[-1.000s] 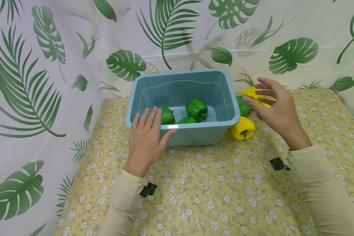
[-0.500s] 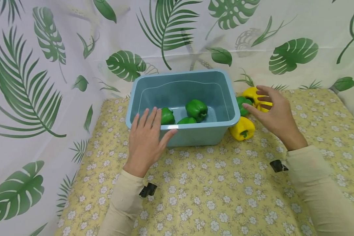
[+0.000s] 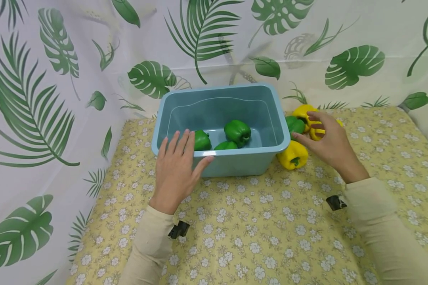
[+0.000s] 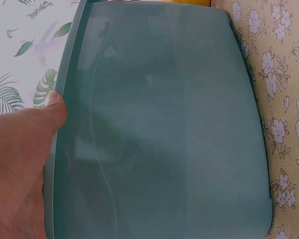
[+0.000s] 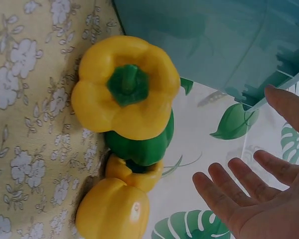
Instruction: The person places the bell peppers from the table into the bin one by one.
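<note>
My left hand [image 3: 174, 174] rests on the near rim of a light blue plastic tub [image 3: 235, 163], fingers straight across the edge. In the left wrist view its thumb [image 4: 50, 112] lies at the rim. Inside the tub are a green bell pepper [image 3: 237, 132], another green pepper [image 3: 201, 141] partly behind the left fingers, and a third green pepper [image 3: 226, 145] half hidden by the rim. My right hand [image 3: 331, 144] hovers, fingers spread, by a green pepper [image 5: 139, 147] outside the tub. The right wrist view shows nothing in its grasp.
At the tub's right side lie a front yellow bell pepper [image 3: 293, 155], a rear yellow pepper [image 3: 302, 112] and another yellow pepper [image 3: 316, 133] partly behind the right hand. A flowered yellow cloth [image 3: 235, 229] covers the table. Leaf-print curtains [image 3: 107, 31] close off the back and left.
My right hand has shifted left and a little lower, nearer the green pepper outside the tub. The left hand and the peppers have stayed in place.
</note>
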`<state>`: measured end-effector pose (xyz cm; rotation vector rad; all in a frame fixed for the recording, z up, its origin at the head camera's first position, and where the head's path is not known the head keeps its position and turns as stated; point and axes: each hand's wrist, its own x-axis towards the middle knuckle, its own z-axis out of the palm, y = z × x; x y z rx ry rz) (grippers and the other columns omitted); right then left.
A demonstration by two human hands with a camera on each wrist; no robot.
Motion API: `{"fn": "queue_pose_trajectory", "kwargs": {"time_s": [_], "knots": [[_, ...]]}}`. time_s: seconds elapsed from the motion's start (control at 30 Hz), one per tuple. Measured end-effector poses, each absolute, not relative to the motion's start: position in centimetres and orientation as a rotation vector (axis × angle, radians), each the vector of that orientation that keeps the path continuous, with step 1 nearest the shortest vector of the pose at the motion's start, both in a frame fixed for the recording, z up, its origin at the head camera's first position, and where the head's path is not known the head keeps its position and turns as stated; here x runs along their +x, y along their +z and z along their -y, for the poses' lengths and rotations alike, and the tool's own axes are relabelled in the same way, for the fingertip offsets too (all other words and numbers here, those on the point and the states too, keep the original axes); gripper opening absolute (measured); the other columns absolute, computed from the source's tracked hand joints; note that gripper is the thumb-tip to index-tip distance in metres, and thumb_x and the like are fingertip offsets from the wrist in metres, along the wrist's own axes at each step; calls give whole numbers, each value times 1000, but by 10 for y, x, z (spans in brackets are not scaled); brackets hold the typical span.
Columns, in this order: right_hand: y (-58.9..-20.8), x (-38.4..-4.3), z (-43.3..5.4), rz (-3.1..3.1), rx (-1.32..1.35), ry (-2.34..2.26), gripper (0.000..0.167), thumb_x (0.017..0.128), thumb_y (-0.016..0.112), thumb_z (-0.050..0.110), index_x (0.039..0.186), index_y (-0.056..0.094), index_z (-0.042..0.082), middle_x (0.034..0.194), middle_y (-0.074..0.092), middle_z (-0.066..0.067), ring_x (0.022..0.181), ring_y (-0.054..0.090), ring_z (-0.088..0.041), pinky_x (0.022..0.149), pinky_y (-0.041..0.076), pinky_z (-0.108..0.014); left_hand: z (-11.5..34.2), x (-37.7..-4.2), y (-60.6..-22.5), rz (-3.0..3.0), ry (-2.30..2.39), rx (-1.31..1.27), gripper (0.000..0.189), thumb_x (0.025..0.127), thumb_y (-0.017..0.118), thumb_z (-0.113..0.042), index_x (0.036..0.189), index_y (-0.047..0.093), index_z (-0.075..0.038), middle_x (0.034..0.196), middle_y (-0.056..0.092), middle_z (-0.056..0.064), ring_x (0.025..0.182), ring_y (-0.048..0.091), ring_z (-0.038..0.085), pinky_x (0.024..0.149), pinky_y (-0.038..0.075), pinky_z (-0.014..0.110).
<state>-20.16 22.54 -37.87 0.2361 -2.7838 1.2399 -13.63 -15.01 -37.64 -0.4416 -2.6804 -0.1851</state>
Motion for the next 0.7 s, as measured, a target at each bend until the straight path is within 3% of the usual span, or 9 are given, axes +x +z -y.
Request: {"fn": "queue_pose_trajectory", "kwargs": {"time_s": [0.7], "knots": [[-394,-202,-230,2938,189,1191,97,89,76,49,156,30,-4,152,38,-30,130,45,-55,99,45,-69,149,-135,-375,2715,-187,-421,80,99,54,-59,155,40,-4,154,46,17,145,38,35,123,20,51]]}}
